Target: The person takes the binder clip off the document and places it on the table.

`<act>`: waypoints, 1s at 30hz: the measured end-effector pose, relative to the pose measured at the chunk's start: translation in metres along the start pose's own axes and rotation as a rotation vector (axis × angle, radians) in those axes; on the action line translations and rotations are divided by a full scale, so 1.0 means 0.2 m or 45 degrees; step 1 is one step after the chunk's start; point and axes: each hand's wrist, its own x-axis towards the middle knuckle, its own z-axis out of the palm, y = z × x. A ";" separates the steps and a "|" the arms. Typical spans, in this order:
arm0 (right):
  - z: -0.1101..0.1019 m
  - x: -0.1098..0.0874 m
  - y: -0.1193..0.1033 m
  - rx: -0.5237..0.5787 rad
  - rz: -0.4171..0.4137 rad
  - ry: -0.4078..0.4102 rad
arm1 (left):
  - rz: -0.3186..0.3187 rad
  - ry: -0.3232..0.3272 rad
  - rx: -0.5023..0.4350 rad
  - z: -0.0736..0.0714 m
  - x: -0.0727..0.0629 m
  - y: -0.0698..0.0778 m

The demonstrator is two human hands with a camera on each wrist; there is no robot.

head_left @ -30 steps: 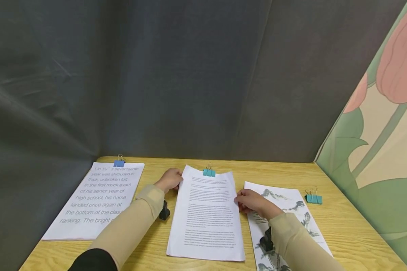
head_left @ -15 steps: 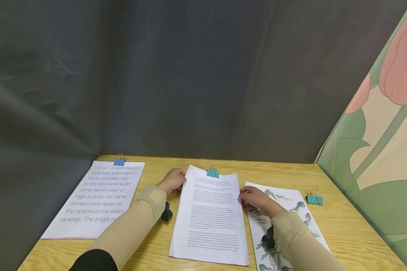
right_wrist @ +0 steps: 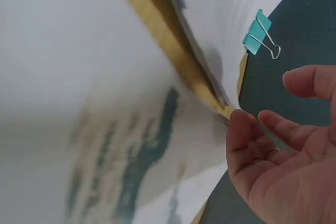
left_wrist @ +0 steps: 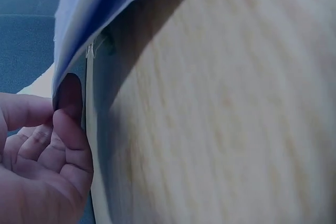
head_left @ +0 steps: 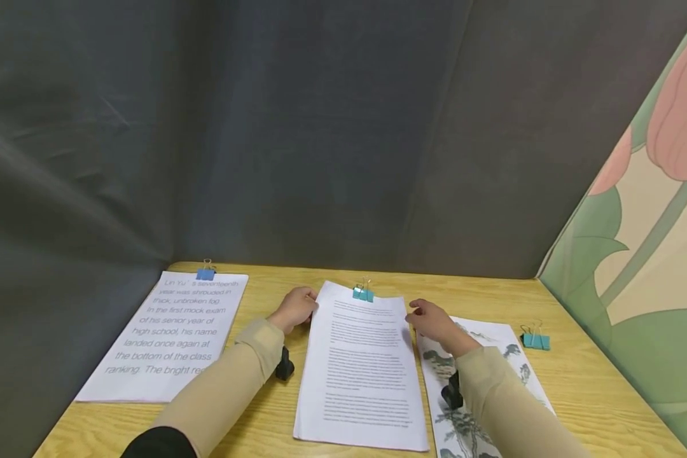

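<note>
A stack of printed sheets (head_left: pixel 366 375) lies in the middle of the table, with a teal binder clip (head_left: pixel 363 294) on its top edge. My left hand (head_left: pixel 294 308) pinches the stack's upper left edge between thumb and fingers; in the left wrist view the sheets (left_wrist: pixel 89 9) rise off the wood there. By the upper right edge is my right hand (head_left: pixel 437 326), its thumb apart from its loosely bent fingers. The right wrist view has those fingertips (right_wrist: pixel 239 124) close to the paper's edge; whether they touch cannot be told. That hand hangs over a stack with an ink landscape (head_left: pixel 435 366).
At the left lies a large-print stack (head_left: pixel 172 331) with a blue binder clip (head_left: pixel 205 273). Another teal binder clip (head_left: pixel 535 341) stands at the right, beside the landscape stack. A dark curtain (head_left: pixel 320 140) closes the back, and a flowered panel (head_left: pixel 658 286) the right side.
The middle stack has shifted slightly right in view, with my left hand still pinching it. My right hand has let go of its right edge, the thumb lifting away.
</note>
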 end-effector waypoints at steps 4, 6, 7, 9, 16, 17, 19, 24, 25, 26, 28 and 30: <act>-0.02 0.03 -0.05 -0.068 -0.091 0.008 | 0.029 0.019 -0.011 -0.01 -0.01 0.00; -0.02 0.04 -0.08 -0.085 -0.120 0.021 | 0.051 0.020 -0.016 -0.01 -0.02 0.00; -0.02 0.05 -0.09 -0.100 -0.140 0.025 | 0.058 0.022 -0.018 -0.01 -0.02 0.00; -0.02 0.07 -0.12 -0.114 -0.164 0.036 | 0.062 0.030 -0.026 -0.01 -0.02 -0.01; 0.04 0.17 -0.18 -0.183 -0.309 0.111 | 0.075 0.049 -0.065 0.01 -0.04 -0.02; 0.04 0.18 -0.19 -0.196 -0.328 0.126 | 0.075 0.052 -0.072 0.01 -0.05 -0.02; 0.05 0.20 -0.21 -0.213 -0.344 0.155 | 0.083 0.052 -0.076 0.02 -0.05 -0.01; 0.06 0.24 -0.27 -0.208 -0.329 0.180 | 0.095 0.050 -0.089 0.01 -0.06 -0.02; 0.06 0.25 -0.28 -0.204 -0.323 0.175 | 0.096 0.051 -0.090 0.01 -0.07 -0.02; 0.05 0.25 -0.29 -0.211 -0.322 0.168 | 0.098 0.054 -0.092 0.01 -0.07 -0.02; 0.05 0.26 -0.31 -0.220 -0.320 0.147 | 0.102 0.055 -0.094 0.01 -0.08 -0.02; 0.06 0.28 -0.31 -0.232 -0.321 0.127 | 0.118 0.054 -0.107 0.01 -0.08 -0.03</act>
